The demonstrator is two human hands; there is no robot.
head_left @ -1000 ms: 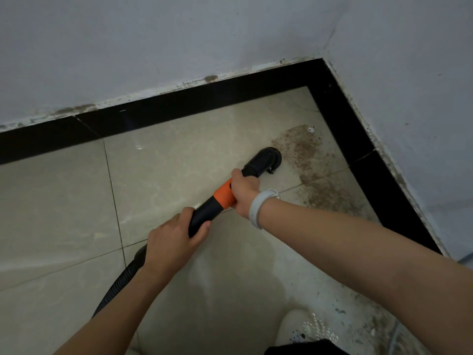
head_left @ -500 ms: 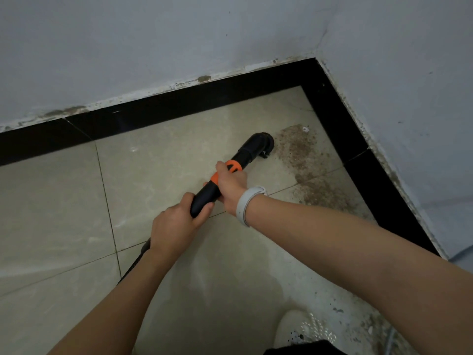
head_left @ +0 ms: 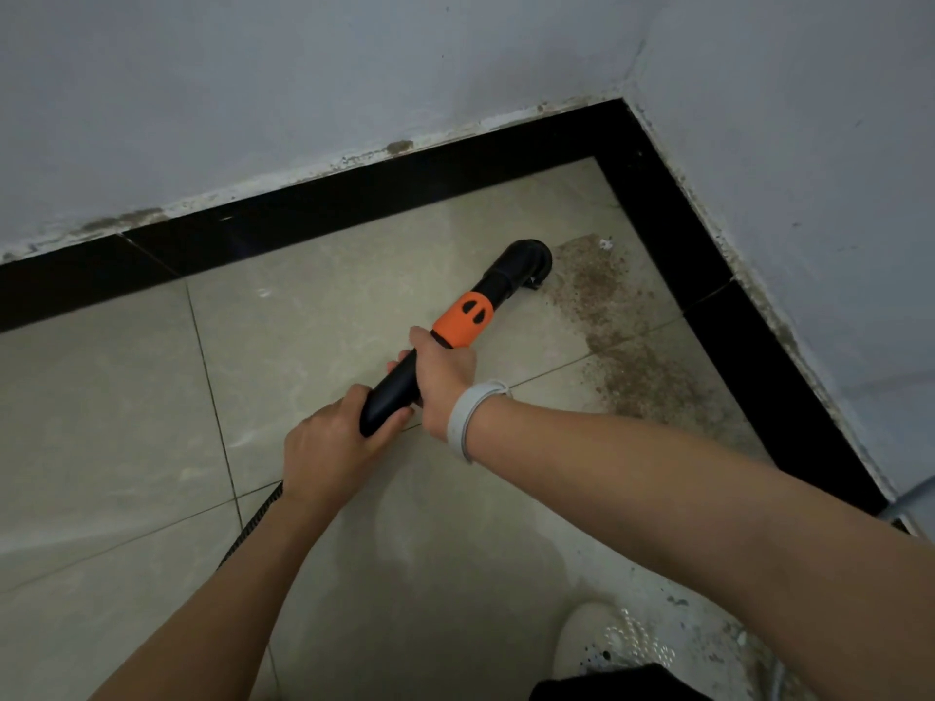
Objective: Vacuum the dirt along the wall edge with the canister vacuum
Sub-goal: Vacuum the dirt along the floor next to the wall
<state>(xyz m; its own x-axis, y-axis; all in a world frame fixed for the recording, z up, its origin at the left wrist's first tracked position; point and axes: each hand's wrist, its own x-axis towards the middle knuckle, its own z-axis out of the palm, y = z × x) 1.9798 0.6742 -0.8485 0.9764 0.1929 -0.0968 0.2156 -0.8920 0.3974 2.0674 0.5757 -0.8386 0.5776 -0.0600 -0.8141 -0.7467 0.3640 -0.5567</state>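
We've got the black plastic vacuum wand w/ orange collar in both hands, angled down and fwd toward the room corner. Our right hand wraps the tube just behind the orange collar, fingers curled round it, for steering the tip. Our left hand grips the rear end of the handle where the black ribbed hose comes in, fingers and thumb closed on it; that's prob the push/pull hand, and it keeps the hose from dragging the wand off line. Two hands, one near each end = more control of a short stiff tube.

The black elbow nozzle sits at the left edge of the brown patch of dirt, mouth turned down to the beige glossy floor tiles. Can't tell if it's touching the tile or just above. The dirt runs in a band beside the black skirting strip of the right-hand grey painted wall, from near the corner back toward us, so the wand points across at it, not along the wall.

A white band is on our right wrist; a white perforated shoe shows at bottom, w/ more specks on the floor around it.

Our guess: most of the patch is still to do, since it's dense on the wall side of the nozzle. Next bit likely needs the mouth low and swept right, up to the skirting.
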